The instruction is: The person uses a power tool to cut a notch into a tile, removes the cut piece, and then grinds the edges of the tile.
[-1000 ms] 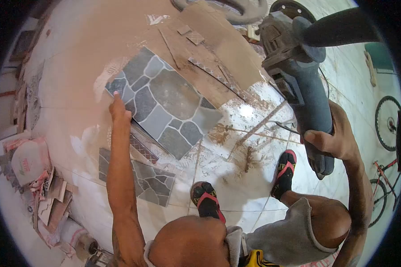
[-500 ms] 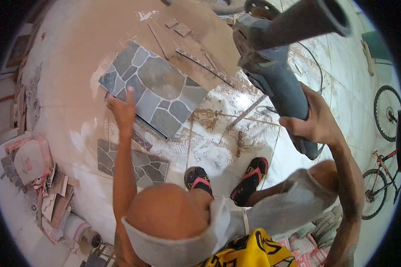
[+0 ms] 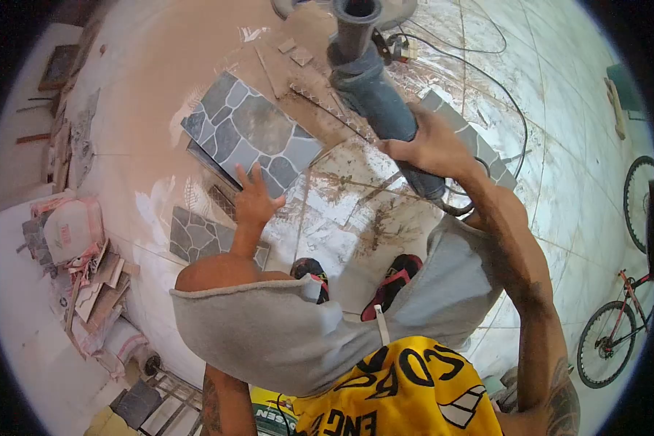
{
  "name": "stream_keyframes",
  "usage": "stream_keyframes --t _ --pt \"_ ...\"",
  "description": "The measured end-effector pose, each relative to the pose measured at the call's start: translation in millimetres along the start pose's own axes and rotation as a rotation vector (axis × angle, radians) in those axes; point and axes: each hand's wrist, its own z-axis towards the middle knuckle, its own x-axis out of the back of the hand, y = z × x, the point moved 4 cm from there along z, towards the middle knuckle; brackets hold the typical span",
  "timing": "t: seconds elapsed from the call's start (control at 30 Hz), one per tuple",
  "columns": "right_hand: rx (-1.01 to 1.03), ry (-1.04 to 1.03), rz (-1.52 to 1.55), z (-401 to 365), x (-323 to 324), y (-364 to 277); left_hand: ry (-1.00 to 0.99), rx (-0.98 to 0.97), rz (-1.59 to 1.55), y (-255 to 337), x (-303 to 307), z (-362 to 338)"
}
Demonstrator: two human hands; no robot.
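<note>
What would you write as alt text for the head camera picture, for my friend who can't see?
A person's right hand grips a grey angle grinder above a dusty tiled floor, while the left hand spreads open at the edge of a stone-patterned tile.

Floor (image 3: 559, 145) is white tile, coated in brown cutting dust from 9 to 12 o'clock. Cement sacks (image 3: 69, 232) at 9, with a heap of broken tile offcuts (image 3: 98, 291) just below at 8. A smaller stone-pattern piece (image 3: 196, 236) lies flat at 8, nearer centre. Small scraps (image 3: 296, 52) at 12. Black cable (image 3: 501, 80) loops across the floor at 1. Patterned tile strip (image 3: 479, 142) at 2. Bicycle wheel (image 3: 638, 207) at 3, second bicycle (image 3: 618, 320) at 4.
</note>
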Motion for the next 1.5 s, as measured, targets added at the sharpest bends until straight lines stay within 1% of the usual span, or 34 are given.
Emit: stream_keyframes --t 0.13,0.23,0.33,0.43,0.53,0.63,0.73,0.83,0.93,1.03,1.13,1.23,1.33,1.37,1.4,1.43,1.47,1.5 --pt "-0.046 -0.033 -0.029 11 -8 19 0.003 -0.013 0.0 -8 2 0" --pt "-0.01 -0.049 0.022 18 -8 16 0.084 -0.081 0.004 -15 7 2" --pt "0.054 -0.038 0.062 19 -5 5 -0.015 0.019 -0.086 -16 6 2" --pt "0.064 -0.009 0.109 27 -10 1 0.086 -0.015 -0.122 -24 -7 0" --pt "0.086 -0.004 0.103 40 -17 -1 0.171 0.035 -0.125 -21 -12 -6" --pt "0.102 0.0 0.152 46 -22 -8 0.19 0.053 -0.152 -22 -10 -4" --pt "0.108 -0.007 0.158 51 -26 -13 0.167 0.387 -0.167 -47 -14 20" --pt "0.095 -0.019 0.21 48 -24 -19 0.076 0.519 -0.297 -82 -13 48" --pt "0.056 -0.045 0.165 45 -22 -19 0.186 0.591 -0.187 -77 -9 64" --pt "0.096 -0.004 0.201 40 -20 -19 0.241 0.698 -0.264 -97 -21 86" --pt "0.021 -0.017 0.157 44 -21 -12 0.316 0.84 -0.717 -110 -31 94" --pt "0.0 -0.055 0.166 40 -19 -13 0.458 0.99 -0.926 -99 -31 88" --pt "-0.01 -0.03 0.151 37 -15 -17 0.618 1.109 -1.209 -87 -23 79" --pt "-0.006 -0.043 0.165 37 -15 -18 0.639 1.126 -1.202 -92 -25 80" --pt "-0.009 -0.053 0.181 38 -15 -19 0.654 1.143 -1.192 -106 -40 86" --pt "-0.015 -0.061 0.197 38 -15 -18 0.664 1.158 -1.182 -104 -40 87" --pt "-0.021 -0.046 0.177 38 -14 -17 0.634 1.142 -1.201 -103 -42 87" --pt "-0.026 -0.032 0.158 39 -15 -17 0.604 1.126 -1.219 -90 -28 79"
